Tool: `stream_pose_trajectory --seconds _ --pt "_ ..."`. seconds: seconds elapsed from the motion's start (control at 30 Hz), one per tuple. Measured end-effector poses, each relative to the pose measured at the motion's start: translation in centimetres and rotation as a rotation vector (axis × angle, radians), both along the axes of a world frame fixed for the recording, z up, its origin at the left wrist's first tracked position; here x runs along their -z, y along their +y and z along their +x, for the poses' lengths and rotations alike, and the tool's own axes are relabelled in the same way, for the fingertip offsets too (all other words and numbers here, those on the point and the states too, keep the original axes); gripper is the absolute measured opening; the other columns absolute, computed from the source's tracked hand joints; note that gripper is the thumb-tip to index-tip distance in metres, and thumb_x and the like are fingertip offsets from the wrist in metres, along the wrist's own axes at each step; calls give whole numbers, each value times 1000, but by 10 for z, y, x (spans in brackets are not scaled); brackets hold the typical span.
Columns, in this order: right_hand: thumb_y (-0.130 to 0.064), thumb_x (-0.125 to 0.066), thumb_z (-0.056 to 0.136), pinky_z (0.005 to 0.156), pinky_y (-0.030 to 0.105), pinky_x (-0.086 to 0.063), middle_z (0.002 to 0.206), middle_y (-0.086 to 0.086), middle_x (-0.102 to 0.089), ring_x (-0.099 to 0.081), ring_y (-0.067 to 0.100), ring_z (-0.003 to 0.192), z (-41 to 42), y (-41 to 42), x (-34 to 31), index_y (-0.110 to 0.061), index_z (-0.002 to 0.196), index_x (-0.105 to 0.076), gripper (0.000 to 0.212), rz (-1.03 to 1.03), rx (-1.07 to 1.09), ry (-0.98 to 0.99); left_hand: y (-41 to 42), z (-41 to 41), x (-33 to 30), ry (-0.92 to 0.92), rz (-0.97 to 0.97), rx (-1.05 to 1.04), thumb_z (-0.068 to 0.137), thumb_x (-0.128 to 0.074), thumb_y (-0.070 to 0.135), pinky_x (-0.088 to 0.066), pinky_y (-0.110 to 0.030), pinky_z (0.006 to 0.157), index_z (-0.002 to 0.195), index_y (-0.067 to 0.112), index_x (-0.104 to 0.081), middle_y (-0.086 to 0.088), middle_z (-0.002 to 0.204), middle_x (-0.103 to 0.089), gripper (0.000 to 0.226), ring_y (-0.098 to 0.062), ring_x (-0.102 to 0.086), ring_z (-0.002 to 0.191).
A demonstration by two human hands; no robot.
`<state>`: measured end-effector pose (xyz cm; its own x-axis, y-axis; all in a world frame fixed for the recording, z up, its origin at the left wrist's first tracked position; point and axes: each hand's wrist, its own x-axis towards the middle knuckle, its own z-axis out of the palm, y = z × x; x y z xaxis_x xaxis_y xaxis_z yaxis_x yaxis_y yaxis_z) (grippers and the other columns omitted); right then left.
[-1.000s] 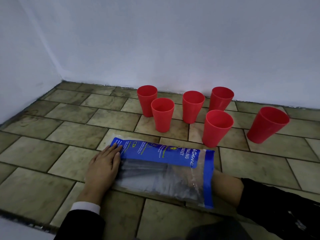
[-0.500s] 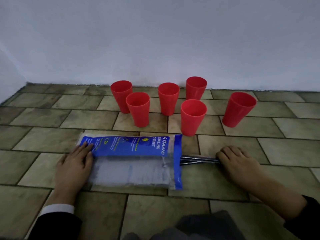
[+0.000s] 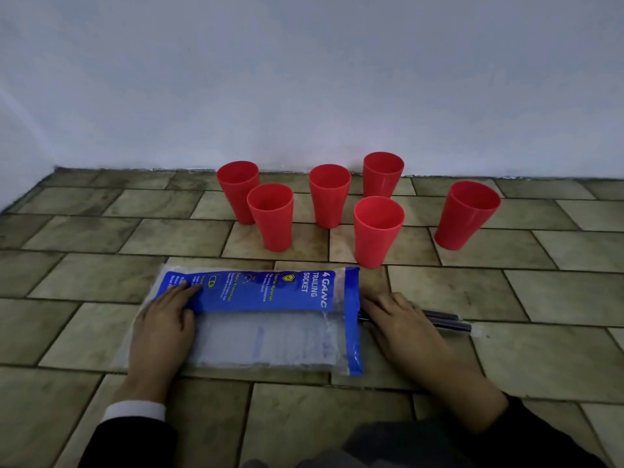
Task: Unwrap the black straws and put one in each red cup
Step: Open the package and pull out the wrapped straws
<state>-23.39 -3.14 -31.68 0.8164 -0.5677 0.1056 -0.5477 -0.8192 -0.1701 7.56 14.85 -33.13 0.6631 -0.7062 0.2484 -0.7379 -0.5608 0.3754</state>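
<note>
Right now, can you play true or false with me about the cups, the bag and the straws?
1. There are six red cups on the floor. True.
2. One cup already has a straw in it. False: every cup looks empty.
3. The left hand lies flat on the plastic bag. True.
4. The black straws lie at the left end of the bag. False: they stick out past the right hand, at the bag's right end.
5. All the cups have tipped over. False: they stand upright, open side up.
</note>
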Motion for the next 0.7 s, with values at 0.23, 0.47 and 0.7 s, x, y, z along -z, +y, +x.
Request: stream_pose_trajectory --seconds 0.23,0.47,0.7 --pt "-1 -73 67 66 36 -55 101 2 -67 -65 25 88 -40 -13 5 -20 124 -59 61 -71 94 -52 -1 0 -2 -8 -6 -16 78 -39 16 -42 -52 97 119 15 -61 -14 125 -62 46 -33 -57 113" --pt "-37 -23 87 115 36 -6 141 -12 -46 -34 3 130 -62 -20 10 -32 140 -38 55 -4 170 0 3 1 -4 -10 -12 -36 82 -48 7 -44 -52 94 119 14 -61 -18 123 -62 40 -37 -58 109" --pt "-28 -34 88 108 38 -37 128 3 -58 -50 17 120 -32 -2 0 -13 128 -55 48 27 118 -302 2 -4 -8 50 -100 -61 81 -51 -3 -45 -49 93 118 12 -63 -19 119 -64 41 -37 -60 103"
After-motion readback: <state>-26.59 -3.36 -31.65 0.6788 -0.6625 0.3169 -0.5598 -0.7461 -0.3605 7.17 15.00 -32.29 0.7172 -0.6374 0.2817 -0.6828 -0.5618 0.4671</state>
